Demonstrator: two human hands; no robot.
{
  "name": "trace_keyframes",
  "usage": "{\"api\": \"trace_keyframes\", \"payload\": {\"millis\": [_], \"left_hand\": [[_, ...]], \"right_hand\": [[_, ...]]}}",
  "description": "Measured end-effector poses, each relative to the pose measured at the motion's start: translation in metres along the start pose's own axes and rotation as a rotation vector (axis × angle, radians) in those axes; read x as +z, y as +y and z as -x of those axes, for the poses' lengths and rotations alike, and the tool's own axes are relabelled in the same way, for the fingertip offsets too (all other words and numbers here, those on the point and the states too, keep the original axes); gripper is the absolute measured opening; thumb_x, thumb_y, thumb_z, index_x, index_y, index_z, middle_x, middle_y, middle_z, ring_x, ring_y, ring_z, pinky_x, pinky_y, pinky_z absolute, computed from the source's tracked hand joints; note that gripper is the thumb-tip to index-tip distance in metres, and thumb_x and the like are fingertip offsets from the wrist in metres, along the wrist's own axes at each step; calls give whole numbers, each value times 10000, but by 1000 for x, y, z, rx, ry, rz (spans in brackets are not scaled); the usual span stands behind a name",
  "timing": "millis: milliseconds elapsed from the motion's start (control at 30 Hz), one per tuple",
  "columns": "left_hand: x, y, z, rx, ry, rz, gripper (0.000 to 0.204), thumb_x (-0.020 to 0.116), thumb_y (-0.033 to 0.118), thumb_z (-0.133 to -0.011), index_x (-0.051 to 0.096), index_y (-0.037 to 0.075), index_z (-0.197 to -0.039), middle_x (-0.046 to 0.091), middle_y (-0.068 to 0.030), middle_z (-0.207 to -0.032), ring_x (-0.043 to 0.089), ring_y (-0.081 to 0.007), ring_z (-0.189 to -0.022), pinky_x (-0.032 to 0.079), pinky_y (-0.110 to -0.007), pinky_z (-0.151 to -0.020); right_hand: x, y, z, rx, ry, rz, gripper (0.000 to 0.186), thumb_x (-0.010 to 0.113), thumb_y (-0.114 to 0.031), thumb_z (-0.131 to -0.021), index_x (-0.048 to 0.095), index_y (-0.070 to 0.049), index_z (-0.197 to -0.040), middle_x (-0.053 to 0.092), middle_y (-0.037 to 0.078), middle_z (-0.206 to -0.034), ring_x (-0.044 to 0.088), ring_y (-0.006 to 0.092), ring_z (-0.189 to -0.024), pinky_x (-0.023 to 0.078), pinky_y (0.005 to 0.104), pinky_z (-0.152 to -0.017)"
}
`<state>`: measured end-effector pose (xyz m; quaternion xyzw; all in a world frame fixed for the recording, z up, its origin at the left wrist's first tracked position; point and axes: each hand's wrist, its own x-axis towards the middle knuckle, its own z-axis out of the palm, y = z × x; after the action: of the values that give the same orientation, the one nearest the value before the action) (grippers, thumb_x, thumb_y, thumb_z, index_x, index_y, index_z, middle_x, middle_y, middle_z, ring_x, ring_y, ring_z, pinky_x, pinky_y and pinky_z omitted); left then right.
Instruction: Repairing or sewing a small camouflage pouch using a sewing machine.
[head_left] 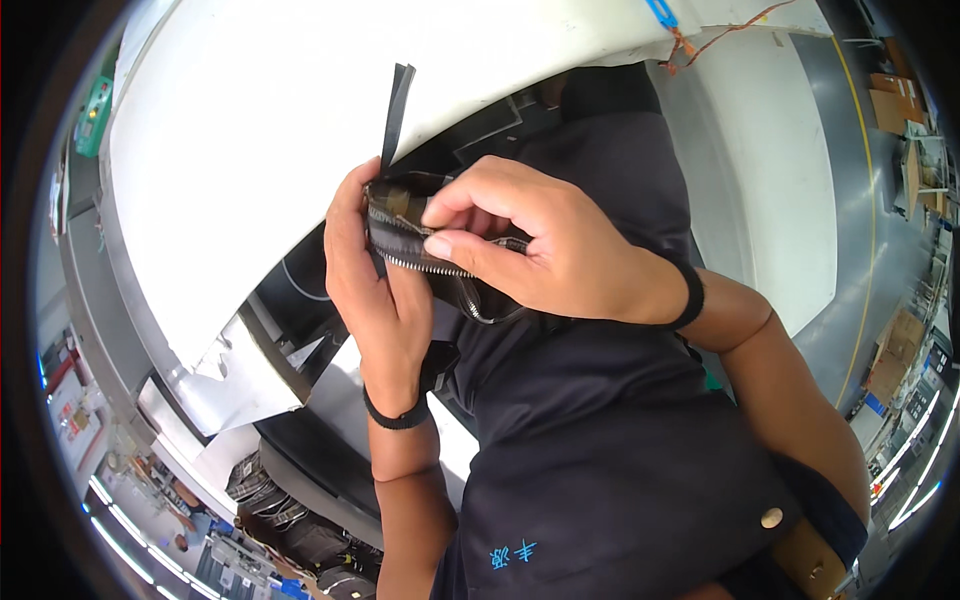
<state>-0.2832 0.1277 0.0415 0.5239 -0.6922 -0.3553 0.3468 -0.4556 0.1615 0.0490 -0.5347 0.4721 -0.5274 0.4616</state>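
Observation:
My left hand [365,280] grips a black zippered piece [400,240], which looks like a small pouch, from its left side, with fingers behind it. My right hand [540,240] reaches over its right part, thumb and forefinger closed on the inner edge near the silver zipper teeth. A brownish inner layer shows between the edges. A narrow black strip [396,105] stands up behind my left fingertips, against the white table [220,110]. A black apron [610,450] covers my front below the piece.
At the table's back right lie a blue clip [660,12] and orange cords [680,45]. A green object [95,110] is at the far left edge. Black plaid bundles [280,500] sit lower left. Cardboard boxes [900,345] line the aisle at right. A person [185,525] is far off at lower left.

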Motion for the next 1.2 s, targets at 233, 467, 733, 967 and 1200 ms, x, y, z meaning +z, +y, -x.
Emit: {"api": "trace_keyframes", "payload": {"millis": [233,467,733,967,1200], "left_hand": [[-1,-6,-1,-18,5,-57,462,510,-38,-867,594,-22,-1321,658,-169,-1283,638,-278,-1162,473,-361,-1014],[-8,-9,-3,53,-46,-94,450,505,-17,-860,613,-11,-1297,658,-187,-1233,636,-315,-1145,484,-374,-992],[-9,-4,-3,-13,-80,-64,413,530,1,-858,635,-24,-1256,664,-181,-1226,654,-299,-1108,498,-365,-971],[-7,-5,-3,-21,-95,-46,394,565,16,-850,652,-30,-1232,667,-172,-1208,662,-292,-1071,501,-356,-950],[-5,-11,-3,2,-85,-53,396,568,38,-867,647,-30,-1249,668,-174,-1199,658,-291,-1075,495,-355,-959]], "right_hand": [[-7,4,2,-49,-137,357,63,646,-106,-938,627,-53,-910,630,108,-849,625,326,-780,506,419,-669],[-27,0,-15,257,-299,216,138,598,-139,-1023,606,-8,-979,578,0,-769,531,54,-725,436,254,-623],[-43,19,-26,389,-450,-109,212,603,-211,-1039,664,-9,-1022,638,-34,-848,554,21,-803,469,208,-728],[-46,19,-26,462,-439,-146,218,611,-230,-1035,679,-23,-1030,642,-46,-857,559,12,-800,466,200,-722],[-46,25,-25,535,-435,-260,213,628,-233,-1025,687,-29,-1031,654,-48,-869,571,4,-795,474,192,-712]]}}
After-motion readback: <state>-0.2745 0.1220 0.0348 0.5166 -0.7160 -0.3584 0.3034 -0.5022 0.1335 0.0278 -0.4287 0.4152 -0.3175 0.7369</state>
